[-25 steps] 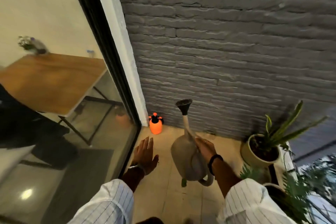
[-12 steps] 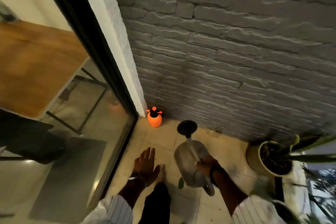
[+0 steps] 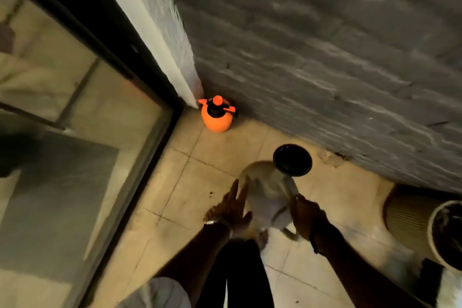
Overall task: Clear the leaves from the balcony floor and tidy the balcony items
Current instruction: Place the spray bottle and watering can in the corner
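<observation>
Head view: right hand (image 3: 306,215) grips rounded grey watering can (image 3: 267,192); left hand (image 3: 231,210) flat, fingers spread

Pale rolled sleeve (image 3: 160,292), dark trousers (image 3: 235,275), wristbands (image 3: 315,240) on both wrists.

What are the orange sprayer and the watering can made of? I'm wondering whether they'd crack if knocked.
Orange sprayer: likely plastic, with saturated colour and a smooth moulded body. Watering can: matte beige, probably plastic, with a black rose; motion blur leaves that uncertain.
</observation>
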Tool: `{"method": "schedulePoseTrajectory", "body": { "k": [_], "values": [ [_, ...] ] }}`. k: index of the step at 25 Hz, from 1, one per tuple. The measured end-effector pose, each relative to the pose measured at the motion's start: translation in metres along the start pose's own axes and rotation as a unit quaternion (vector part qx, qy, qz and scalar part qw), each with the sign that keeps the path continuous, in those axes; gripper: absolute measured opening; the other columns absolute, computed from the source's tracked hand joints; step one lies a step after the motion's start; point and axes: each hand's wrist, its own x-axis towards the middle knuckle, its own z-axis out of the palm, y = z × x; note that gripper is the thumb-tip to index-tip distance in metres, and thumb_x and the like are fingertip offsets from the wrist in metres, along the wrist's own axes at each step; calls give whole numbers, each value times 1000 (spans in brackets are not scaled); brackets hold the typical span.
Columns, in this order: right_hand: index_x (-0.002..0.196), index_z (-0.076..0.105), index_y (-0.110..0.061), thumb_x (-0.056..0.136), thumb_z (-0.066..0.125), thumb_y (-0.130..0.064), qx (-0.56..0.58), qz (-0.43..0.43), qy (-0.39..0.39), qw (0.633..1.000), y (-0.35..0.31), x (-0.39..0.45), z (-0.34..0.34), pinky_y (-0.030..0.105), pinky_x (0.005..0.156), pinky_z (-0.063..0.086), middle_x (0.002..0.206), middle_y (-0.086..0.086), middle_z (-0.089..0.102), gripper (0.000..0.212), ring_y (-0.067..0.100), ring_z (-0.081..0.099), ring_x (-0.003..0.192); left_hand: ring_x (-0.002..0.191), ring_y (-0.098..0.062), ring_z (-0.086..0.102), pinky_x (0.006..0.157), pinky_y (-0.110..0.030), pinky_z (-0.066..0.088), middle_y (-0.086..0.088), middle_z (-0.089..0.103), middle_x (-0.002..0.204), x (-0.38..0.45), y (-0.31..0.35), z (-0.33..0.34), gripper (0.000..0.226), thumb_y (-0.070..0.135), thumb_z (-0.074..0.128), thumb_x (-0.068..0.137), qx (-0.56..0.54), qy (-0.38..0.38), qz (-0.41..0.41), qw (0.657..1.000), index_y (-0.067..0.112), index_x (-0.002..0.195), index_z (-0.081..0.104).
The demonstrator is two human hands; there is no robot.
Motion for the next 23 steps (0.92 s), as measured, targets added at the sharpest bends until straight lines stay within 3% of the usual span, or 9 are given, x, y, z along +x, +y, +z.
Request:
{"method": "schedulePoseTrajectory", "body": {
  "k": [4, 8, 10, 12, 14, 16, 19, 23],
  "values": [
    [126, 56, -17, 99, 46, -39, 17, -39, 82, 996, 16, 90, -10, 43, 87, 53, 121, 12, 64, 36, 36, 62, 109, 143, -34, 28, 107, -47, 40, 0, -18, 165, 75, 14, -41, 85, 41, 49, 98, 52, 67, 18, 996, 31, 157, -11],
    [127, 63, -12, 94, 60, -25, 61, -20, 96, 993, 43, 168, -17, 33, 96, 44, 125, 11, 64, 35, 30, 58, 115, 138, -34, 32, 101, -47, 43, -7, -12, 166, 123, -2, -50, 78, 41, 47, 98, 120, 97, 52, 987, 26, 159, 0],
    [130, 62, -14, 91, 63, -21, 48, -64, 147, 986, 50, 194, -24, 30, 103, 36, 128, 9, 62, 39, 25, 53, 120, 144, -34, 24, 104, -48, 42, -6, -13, 166, 140, -6, -51, 79, 40, 48, 98, 125, 94, 57, 986, 27, 159, 1],
    [124, 64, -11, 94, 50, -42, 0, -103, 175, 979, 61, 218, -25, 49, 103, 43, 123, 18, 64, 46, 39, 57, 116, 149, -34, 13, 109, -50, 39, -4, -16, 165, 153, -7, -49, 80, 40, 49, 97, 121, 77, 59, 988, 28, 159, -1],
    [122, 65, -11, 95, 24, -61, -10, -143, 172, 975, 69, 240, -22, 65, 92, 45, 121, 21, 65, 70, 47, 58, 111, 151, -33, 8, 110, -51, 39, -3, -17, 165, 166, -13, -44, 81, 40, 49, 97, 118, 66, 59, 989, 27, 159, -2],
    [122, 66, -10, 97, 22, -60, -27, -149, 167, 974, 64, 235, -31, 66, 93, 44, 121, 22, 65, 72, 47, 58, 112, 151, -32, 7, 109, -50, 40, -4, -19, 165, 173, -14, -41, 81, 40, 49, 97, 119, 56, 56, 990, 26, 159, -2],
    [123, 64, 2, 94, 40, -38, -12, -123, 221, 967, 52, 223, -44, 58, 102, 40, 123, 29, 63, 55, 49, 55, 118, 151, -33, 7, 107, -50, 41, -5, -21, 164, 181, -7, -39, 82, 40, 50, 97, 125, 48, 63, 989, 26, 159, -1],
    [140, 50, -3, 86, 27, -68, 18, -129, 176, 976, 65, 237, -58, 57, 112, 32, 140, 24, 52, 87, 45, 44, 132, 151, -34, 9, 106, -49, 40, -7, -25, 162, 187, -2, -35, 82, 42, 50, 97, 142, 42, 74, 986, 23, 159, -1]
  ]
}}
